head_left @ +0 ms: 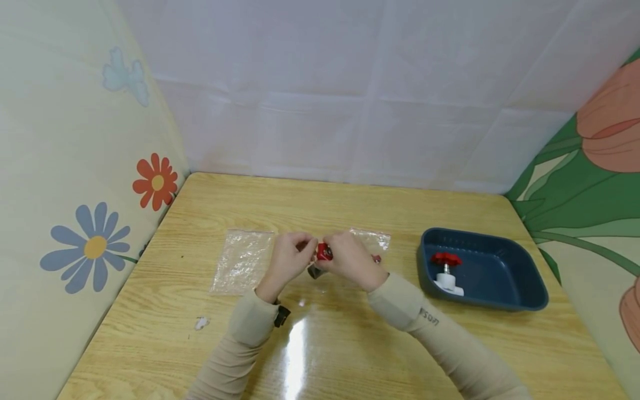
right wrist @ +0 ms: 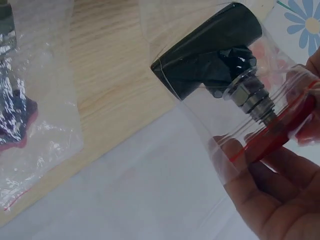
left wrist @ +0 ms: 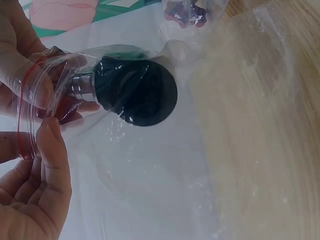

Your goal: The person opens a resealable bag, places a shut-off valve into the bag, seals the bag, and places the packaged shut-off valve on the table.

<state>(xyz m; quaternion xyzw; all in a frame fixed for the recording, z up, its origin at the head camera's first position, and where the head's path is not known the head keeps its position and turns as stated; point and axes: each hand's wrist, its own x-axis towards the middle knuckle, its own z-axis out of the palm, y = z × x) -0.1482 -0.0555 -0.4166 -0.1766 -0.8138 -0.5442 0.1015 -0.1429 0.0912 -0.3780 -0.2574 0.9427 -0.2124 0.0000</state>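
Backdrop: white sheeting hangs behind the desk (head_left: 165, 333); painted walls with flowers flank it.
Valve: a dark valve body (right wrist: 220, 55) with a metal neck and a red handle (head_left: 324, 251), inside a held clear bag (left wrist: 125, 160) between the two hands, above the middle of the desk; the handle is at the bag's mouth.
Left grip: this hand (head_left: 290, 258) pinches the bag's mouth between thumb and fingers, closed on thin plastic.
Right grip: this hand (head_left: 352, 261) pinches the same mouth beside the red handle, fingers bent; whether it also bears on the handle I cannot tell.
Seal: a red strip (left wrist: 27, 85) runs along the mouth; parted or pressed together, I cannot tell.
Handling: judging by the layout, keep both pinches on the rim, work along the strip evenly, and let the right fingers steady the handle so that the heavy-looking body does not drag the film down. A pull at one corner could tear it.
Neighbours: a flat bag (head_left: 242, 261) lies left of the hands; another bag (right wrist: 55, 135) on the right contains a red wheel (right wrist: 20, 120).
Tray: a blue tray (head_left: 540, 297) at right holds a white valve (head_left: 446, 280).
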